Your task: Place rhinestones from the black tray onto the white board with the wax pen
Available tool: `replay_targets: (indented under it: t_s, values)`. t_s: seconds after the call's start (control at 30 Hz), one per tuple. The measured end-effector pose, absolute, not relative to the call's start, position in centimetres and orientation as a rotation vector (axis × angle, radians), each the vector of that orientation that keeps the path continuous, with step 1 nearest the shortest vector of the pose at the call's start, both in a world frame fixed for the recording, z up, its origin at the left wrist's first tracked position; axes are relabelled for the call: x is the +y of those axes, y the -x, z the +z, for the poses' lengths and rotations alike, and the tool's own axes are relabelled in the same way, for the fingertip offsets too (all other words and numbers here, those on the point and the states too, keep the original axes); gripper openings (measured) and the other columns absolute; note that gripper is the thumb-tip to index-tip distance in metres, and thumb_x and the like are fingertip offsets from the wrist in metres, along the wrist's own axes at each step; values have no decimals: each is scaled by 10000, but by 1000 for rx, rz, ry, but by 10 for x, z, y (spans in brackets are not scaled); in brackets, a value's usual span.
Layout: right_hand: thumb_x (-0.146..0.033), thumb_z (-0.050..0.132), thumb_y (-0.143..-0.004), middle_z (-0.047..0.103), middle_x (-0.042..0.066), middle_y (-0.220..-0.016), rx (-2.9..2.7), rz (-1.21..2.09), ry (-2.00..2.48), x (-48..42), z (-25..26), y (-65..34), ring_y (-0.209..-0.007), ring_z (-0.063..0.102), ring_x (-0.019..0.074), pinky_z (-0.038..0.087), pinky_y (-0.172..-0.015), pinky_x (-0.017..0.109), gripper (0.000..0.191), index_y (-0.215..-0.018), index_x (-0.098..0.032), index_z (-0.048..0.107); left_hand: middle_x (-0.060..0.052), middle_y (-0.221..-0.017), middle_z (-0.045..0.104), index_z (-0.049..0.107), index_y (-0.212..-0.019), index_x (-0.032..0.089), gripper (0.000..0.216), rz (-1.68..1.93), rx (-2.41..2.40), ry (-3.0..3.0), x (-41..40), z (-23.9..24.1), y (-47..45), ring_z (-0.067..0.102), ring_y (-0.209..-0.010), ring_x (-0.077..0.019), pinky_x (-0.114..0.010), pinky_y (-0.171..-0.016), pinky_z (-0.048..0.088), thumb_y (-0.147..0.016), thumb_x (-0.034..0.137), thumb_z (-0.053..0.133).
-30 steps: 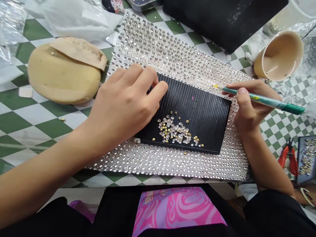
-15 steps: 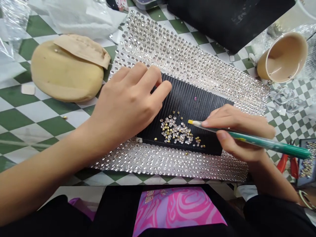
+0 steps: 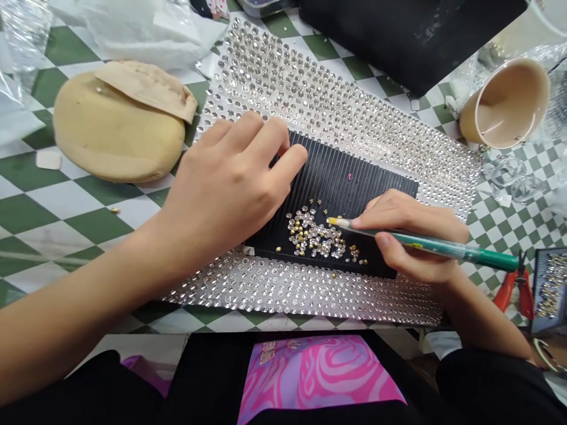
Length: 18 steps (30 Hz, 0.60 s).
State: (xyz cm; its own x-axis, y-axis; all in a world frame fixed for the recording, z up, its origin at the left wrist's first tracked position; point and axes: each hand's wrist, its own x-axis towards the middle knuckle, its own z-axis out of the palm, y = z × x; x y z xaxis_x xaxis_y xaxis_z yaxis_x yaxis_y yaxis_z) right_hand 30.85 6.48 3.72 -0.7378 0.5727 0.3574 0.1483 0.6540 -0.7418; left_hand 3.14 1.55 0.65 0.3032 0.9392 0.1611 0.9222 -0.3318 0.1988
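Observation:
My right hand [image 3: 414,239] is closed around a green rhinestone picker pen [image 3: 443,246] with a yellow tip. That tip touches or hovers just over the upper edge of a pile of loose clear and gold-backed rhinestones [image 3: 316,236]. They lie on a black ridged tray [image 3: 328,165]. Over the tray's left end, my left hand [image 3: 241,171] has its fingers curled in; whatever they pinch is hidden beneath them. Under the tray spreads a white sheet covered with rows of set rhinestones [image 3: 310,82].
On the green-and-white checked tablecloth [image 3: 66,206] sits a beige oval pad [image 3: 117,133] at left. A tan cup [image 3: 505,103] lies tilted at right, with red-handled pliers [image 3: 516,289] and a second tray of stones [image 3: 551,286] below. A black panel [image 3: 411,35] occupies the back.
My right hand has moved left with the pen, bringing its tip to the upper edge of the loose stones. My left hand stays in place.

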Motion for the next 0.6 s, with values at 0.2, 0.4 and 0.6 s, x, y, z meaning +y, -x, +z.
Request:
replay_targets:
  t_s: [0.2, 0.4, 0.6]
  values:
    - [-144, 706, -930, 864, 1, -887, -1976, 632, 789, 101, 34, -330, -686, 765, 164, 541, -550, 329, 283, -1070, -293, 901, -67, -1276, 668, 621, -1225, 215, 405, 303, 1819, -2512, 17, 11, -32, 714, -1305, -313, -556, -1034, 644, -1162, 278, 227]
    - [-187, 730, -933, 845, 44, -833, -1936, 571, 858, 132, 14, -345, -664, 777, 136, 557, -575, 269, 168, -972, -198, 893, -56, -1245, 673, 619, -1217, 219, 377, 366, 1791, -2509, 17, 10, -32, 718, -1278, -299, -552, -1028, 643, -1156, 287, 253]
    - [-271, 706, -937, 842, 41, -829, -1958, 563, 990, 130, 13, -345, -681, 783, 153, 587, -601, 291, 182, -936, -197, 872, -66, -1288, 660, 638, -1189, 207, 475, 172, 1862, -2379, 22, 19, -40, 709, -1311, -339, -621, -1025, 630, -1152, 291, 172]
